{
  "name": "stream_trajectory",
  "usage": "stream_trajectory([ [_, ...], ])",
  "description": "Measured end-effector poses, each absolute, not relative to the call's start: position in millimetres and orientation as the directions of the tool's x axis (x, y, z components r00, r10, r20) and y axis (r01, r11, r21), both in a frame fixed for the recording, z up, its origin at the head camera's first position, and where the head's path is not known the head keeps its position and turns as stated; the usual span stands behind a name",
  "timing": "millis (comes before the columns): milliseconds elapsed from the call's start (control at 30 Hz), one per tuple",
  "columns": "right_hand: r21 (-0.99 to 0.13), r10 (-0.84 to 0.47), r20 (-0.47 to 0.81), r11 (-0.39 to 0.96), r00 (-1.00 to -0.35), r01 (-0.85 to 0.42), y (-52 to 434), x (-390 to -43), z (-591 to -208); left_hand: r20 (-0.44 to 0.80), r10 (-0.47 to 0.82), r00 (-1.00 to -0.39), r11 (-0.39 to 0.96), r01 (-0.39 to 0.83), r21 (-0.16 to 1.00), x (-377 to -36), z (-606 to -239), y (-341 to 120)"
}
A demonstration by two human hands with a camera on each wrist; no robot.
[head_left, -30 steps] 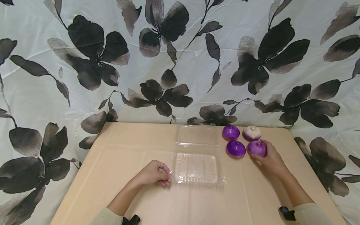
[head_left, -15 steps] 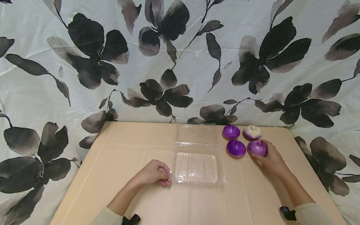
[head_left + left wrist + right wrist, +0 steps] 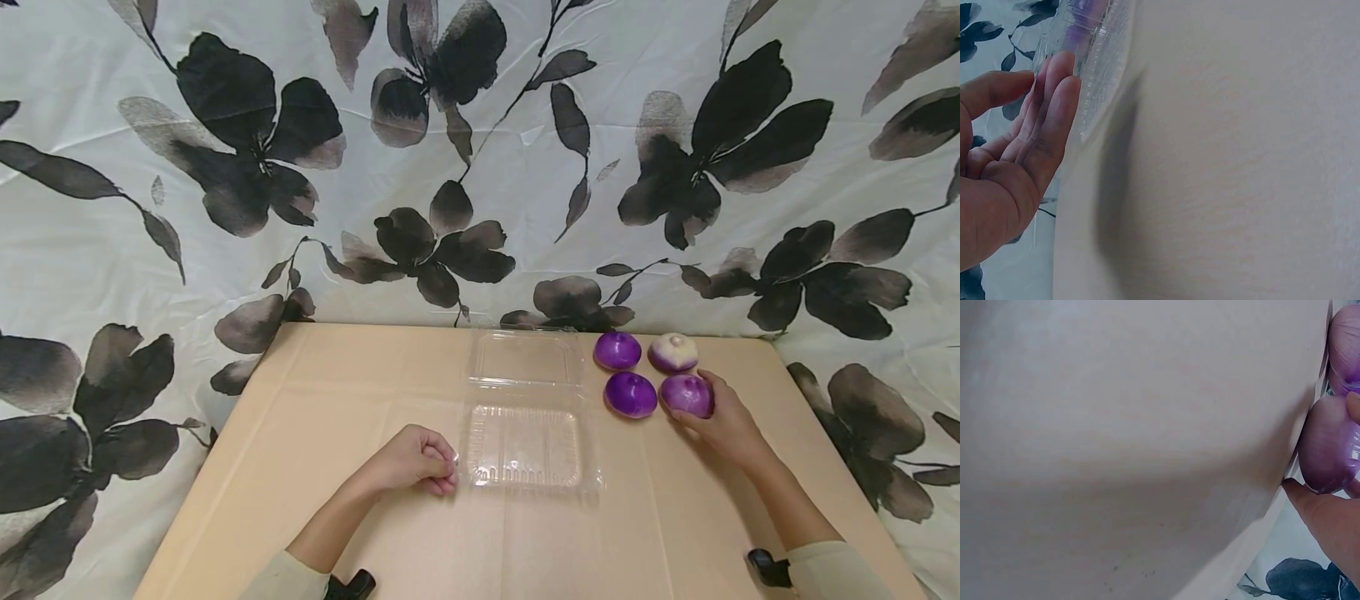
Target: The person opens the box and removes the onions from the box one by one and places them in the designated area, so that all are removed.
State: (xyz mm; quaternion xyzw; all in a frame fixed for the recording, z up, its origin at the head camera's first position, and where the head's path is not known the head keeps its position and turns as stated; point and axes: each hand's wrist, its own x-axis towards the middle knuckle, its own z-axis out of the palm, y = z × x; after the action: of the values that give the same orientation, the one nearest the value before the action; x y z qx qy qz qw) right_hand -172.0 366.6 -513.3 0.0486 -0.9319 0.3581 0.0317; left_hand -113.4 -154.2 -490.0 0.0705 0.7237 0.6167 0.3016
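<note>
An open clear plastic clamshell container (image 3: 525,446) lies at the middle of the table, its lid (image 3: 525,358) folded back toward the wall. At its left edge my left hand (image 3: 415,461) pinches the rim between thumb and fingers; the left wrist view shows the fingertips (image 3: 1063,69) against the plastic. My right hand (image 3: 729,421) holds a purple onion (image 3: 686,396), thumb on the near side, still among the others on the table. Beside it are a darker purple onion (image 3: 630,395), another purple onion (image 3: 617,351) behind, and a white-topped onion (image 3: 672,353).
The tan tabletop (image 3: 360,375) ends at a back edge against a white cloth (image 3: 555,192) with dark flowers. Black straps with small devices sit on both wrists, the left one (image 3: 351,585) near the front of the view.
</note>
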Motion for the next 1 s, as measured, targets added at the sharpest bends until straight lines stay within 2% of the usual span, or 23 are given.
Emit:
stream_trajectory([
  [533, -0.653, -0.069, -0.009, 0.756, -0.998, -0.047, 369.4, -169.8, -500.5, -0.349, 0.488, -0.800, 0.239, -0.263, 0.935, -112.1, -486.8, -158.0],
  [733, -0.652, -0.066, 0.011, 0.756, -0.998, -0.057, 367.0, -168.2, -488.6, -0.344, 0.497, -0.797, 0.250, -0.248, 0.936, -112.5, -486.0, -162.2],
  [1000, -0.634, -0.081, 0.109, 0.762, -0.991, -0.132, 366.6, -162.6, -471.6, -0.331, 0.461, -0.823, 0.248, -0.239, 0.939, -112.8, -485.4, -171.6],
])
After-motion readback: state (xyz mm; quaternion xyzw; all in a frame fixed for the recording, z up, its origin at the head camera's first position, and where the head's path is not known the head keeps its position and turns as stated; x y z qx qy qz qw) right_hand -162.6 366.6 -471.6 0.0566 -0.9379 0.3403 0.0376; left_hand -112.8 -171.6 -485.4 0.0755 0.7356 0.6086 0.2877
